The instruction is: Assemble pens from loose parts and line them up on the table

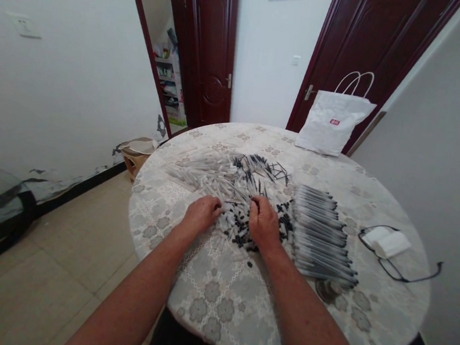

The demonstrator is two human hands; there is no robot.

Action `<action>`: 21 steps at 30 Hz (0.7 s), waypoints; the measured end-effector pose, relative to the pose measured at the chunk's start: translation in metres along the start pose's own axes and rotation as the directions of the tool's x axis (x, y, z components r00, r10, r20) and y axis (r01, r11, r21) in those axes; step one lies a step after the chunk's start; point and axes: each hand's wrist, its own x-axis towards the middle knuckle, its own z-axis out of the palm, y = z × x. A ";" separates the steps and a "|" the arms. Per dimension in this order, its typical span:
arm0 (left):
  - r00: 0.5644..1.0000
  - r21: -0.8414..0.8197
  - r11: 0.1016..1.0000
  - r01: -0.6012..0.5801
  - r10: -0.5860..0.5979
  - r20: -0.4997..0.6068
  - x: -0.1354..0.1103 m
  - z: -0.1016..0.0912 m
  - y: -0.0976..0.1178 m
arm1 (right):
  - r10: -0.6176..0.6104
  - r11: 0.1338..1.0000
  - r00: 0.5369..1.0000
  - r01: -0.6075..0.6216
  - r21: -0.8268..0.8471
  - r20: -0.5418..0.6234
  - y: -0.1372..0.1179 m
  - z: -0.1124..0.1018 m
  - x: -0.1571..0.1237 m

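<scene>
Both my hands rest on a round table [239, 306] covered with a flowered cloth. My left hand [202, 212] has its fingers curled down into a pile of clear pen barrels [209, 173]. My right hand [263, 222] is curled too, fingertips among small black caps [243, 237] and thin black refills [261, 168]. What either hand grips is hidden under the fingers. A neat row of assembled pens [320, 235] lies just right of my right hand.
A white paper bag [332, 123] stands at the table's far edge. Glasses with a folded white cloth [390, 246] lie at the right. A small stool [136, 156] sits on the tiled floor to the left. Dark red doors stand behind.
</scene>
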 end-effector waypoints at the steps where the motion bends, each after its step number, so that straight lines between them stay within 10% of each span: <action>1: 1.000 0.022 1.000 0.006 -0.006 0.007 0.000 0.000 0.002 | -0.004 1.000 1.000 0.004 -0.004 0.001 0.000 0.000 0.000; 21: 0.995 -0.134 0.991 -0.021 0.007 -0.103 -0.029 -0.013 -0.030 | 0.016 1.000 1.000 -0.016 0.021 0.001 0.002 0.002 -0.001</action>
